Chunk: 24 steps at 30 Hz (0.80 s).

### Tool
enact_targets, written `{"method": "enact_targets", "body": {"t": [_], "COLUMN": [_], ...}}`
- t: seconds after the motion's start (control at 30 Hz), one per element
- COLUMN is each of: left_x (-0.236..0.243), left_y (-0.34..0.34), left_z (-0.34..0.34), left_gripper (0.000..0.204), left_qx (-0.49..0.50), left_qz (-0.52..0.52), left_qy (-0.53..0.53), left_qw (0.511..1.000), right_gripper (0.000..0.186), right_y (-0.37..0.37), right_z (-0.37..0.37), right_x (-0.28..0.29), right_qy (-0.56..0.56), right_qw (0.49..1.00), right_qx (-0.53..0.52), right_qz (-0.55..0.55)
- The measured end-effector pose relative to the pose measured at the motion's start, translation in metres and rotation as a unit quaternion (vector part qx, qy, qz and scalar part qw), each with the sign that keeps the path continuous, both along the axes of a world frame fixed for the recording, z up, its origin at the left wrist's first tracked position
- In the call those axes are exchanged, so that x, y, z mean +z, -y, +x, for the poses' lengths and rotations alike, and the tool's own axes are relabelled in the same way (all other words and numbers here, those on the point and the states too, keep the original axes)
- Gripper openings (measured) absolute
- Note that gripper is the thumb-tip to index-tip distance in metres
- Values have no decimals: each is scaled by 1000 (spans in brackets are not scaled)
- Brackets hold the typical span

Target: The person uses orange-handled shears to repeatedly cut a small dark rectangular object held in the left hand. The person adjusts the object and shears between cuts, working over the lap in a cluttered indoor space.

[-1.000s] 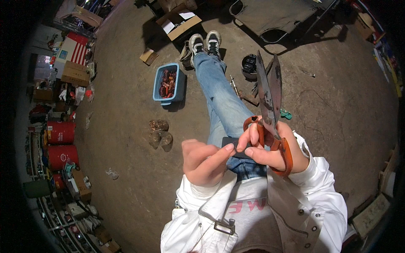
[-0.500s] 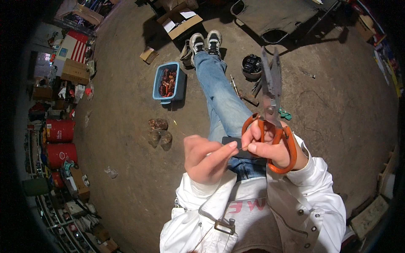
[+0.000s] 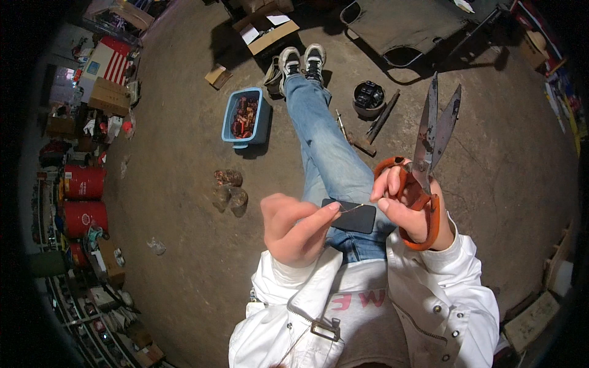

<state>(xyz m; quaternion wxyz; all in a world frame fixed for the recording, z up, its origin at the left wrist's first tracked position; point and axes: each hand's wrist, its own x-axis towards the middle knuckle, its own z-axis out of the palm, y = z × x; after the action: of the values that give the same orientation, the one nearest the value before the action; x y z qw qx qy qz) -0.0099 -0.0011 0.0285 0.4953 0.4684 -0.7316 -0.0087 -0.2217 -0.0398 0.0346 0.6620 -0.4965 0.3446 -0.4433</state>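
My right hand (image 3: pixel 410 207) grips large scissors (image 3: pixel 429 147) by their orange handles, the rusty blades pointing up and slightly apart. My left hand (image 3: pixel 293 228) pinches one end of a thin wire (image 3: pixel 354 208); fingers of the right hand pinch the other end. The wire stretches over a black phone (image 3: pixel 350 216) lying on my lap. My legs in blue jeans (image 3: pixel 325 147) stretch forward, ending in white sneakers (image 3: pixel 302 60). I wear a white jacket (image 3: pixel 429 294).
A blue bin (image 3: pixel 246 118) with reddish pieces sits left of my legs. A round black container (image 3: pixel 369 98) and a hammer (image 3: pixel 375 127) lie to the right. Lumps (image 3: pixel 227 190) rest on the dirt floor. Red drums (image 3: pixel 83 197), cardboard boxes (image 3: pixel 265 32) and a dark folding cot (image 3: pixel 405 27) line the edges.
The right hand has shifted right and turned the scissors, blades now parted wider. The left hand has pulled slightly away, stretching the thin wire between both hands.
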Motion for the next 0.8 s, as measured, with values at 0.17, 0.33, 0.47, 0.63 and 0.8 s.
{"method": "enact_targets", "body": {"t": [0.17, 0.33, 0.47, 0.63, 0.8], "left_x": [-2, -3, 0, 2, 2], "left_y": [4, 6, 5, 7, 6], "left_z": [-3, -6, -2, -1, 0], "left_gripper": [31, 29, 31, 31, 26], "left_qx": [-4, -24, -21, -39, -57], "left_qz": [18, 68, 136, 145, 156], "left_qy": [19, -10, -72, -89, -127], "left_qw": [1000, 997, 988, 985, 978], "right_gripper": [25, 25, 24, 25, 24], "right_y": [-2, 0, 1, 1, 0], "right_z": [3, 9, 5, 5, 3], "right_x": [6, 6, 3, -1, 2], "right_qy": [-49, -75, -2, 44, 25], "right_qw": [997, 997, 998, 997, 998], "right_qx": [-55, -28, -25, -39, -40], "right_qz": [8, 19, 65, 40, 41]}}
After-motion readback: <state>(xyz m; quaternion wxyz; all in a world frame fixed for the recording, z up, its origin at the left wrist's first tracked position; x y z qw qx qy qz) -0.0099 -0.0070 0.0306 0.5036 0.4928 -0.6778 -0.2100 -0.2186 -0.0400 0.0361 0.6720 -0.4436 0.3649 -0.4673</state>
